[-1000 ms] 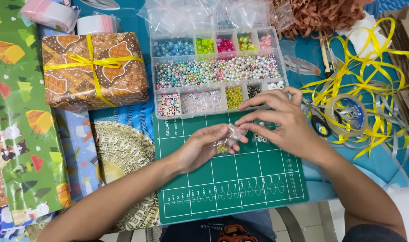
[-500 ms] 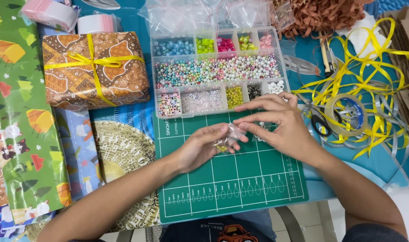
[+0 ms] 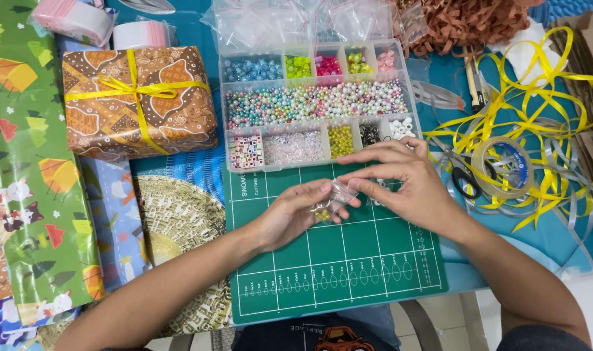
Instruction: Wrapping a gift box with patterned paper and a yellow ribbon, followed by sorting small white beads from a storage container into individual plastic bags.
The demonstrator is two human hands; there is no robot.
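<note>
From the head camera, the left hand (image 3: pixel 290 214) lies palm up over the green cutting mat (image 3: pixel 335 260) and pinches the lower part of a small clear bag (image 3: pixel 332 200) between thumb and fingers. Some yellowish beads sit at the bottom of the bag, so it is kept low and tilted. The right hand (image 3: pixel 400 185) pinches the upper edge of the same bag with thumb and forefinger; its other fingers are spread toward the bead box (image 3: pixel 316 104). The box stands just behind the mat, near both hands, with its compartments open. A wrapped gift (image 3: pixel 137 101) with yellow ribbon lies to the left, and a tape roll (image 3: pixel 501 166) and loose ribbon (image 3: pixel 530 117) are on the right.
</note>
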